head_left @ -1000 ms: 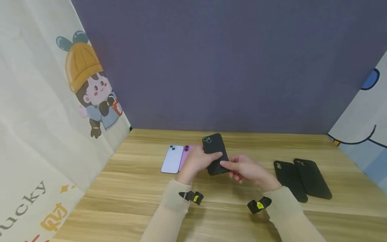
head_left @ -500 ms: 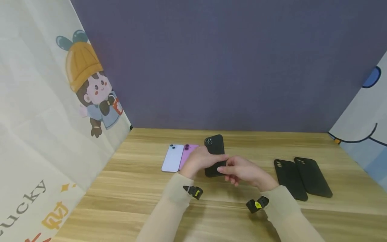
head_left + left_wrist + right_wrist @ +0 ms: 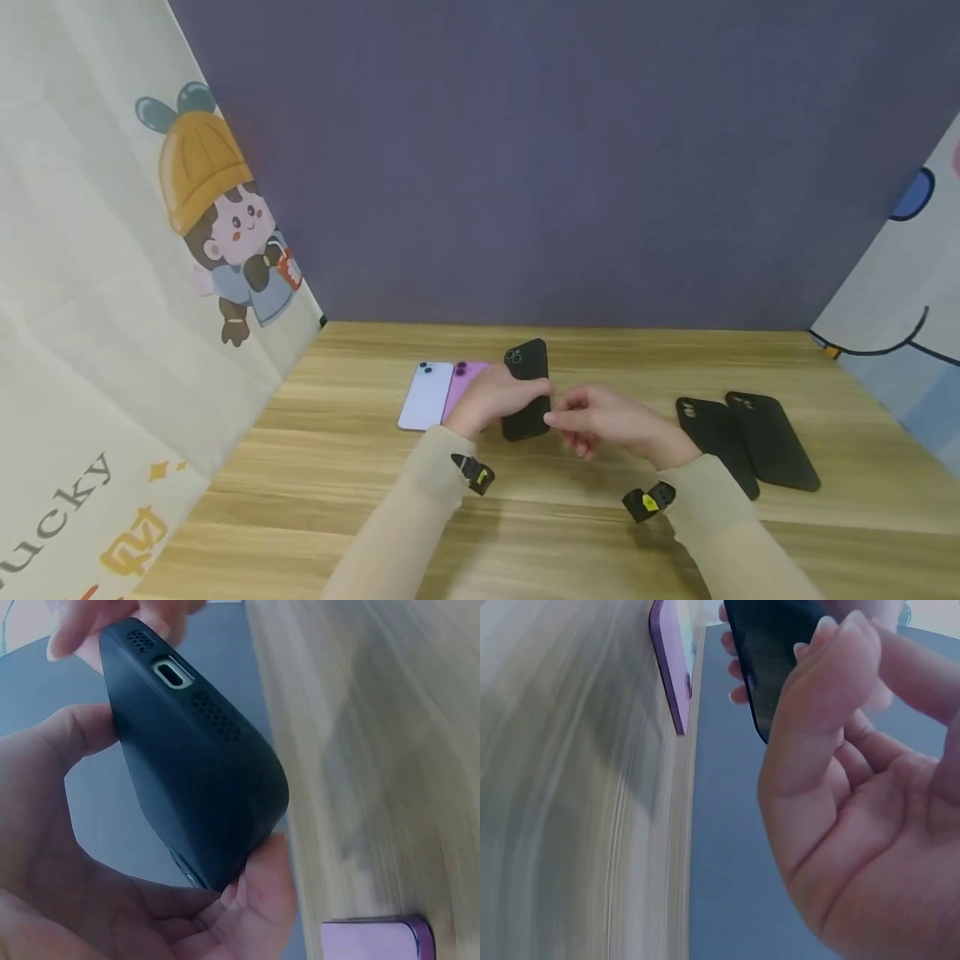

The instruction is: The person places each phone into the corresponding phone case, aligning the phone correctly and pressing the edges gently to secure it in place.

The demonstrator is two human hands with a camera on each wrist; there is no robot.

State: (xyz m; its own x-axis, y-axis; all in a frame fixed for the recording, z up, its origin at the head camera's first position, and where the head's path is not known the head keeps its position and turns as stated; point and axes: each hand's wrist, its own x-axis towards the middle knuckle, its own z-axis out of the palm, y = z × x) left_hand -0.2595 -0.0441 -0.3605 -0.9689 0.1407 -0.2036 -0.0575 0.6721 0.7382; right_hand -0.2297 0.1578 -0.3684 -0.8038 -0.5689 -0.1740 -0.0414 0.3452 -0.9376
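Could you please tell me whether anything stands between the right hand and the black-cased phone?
Nothing visible does: the right hand is by the near right corner of the black-cased phone, which the left hand grips.

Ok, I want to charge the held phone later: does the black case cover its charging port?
No, the left wrist view shows the charging port exposed, not covered by the black case.

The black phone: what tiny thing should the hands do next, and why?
Perhaps the right hand could gently feel along the lower edge of the black phone, to check that its cover sits snugly. The left hand grips it, the right thumb is near a lower corner, and the port opening shows at that end.
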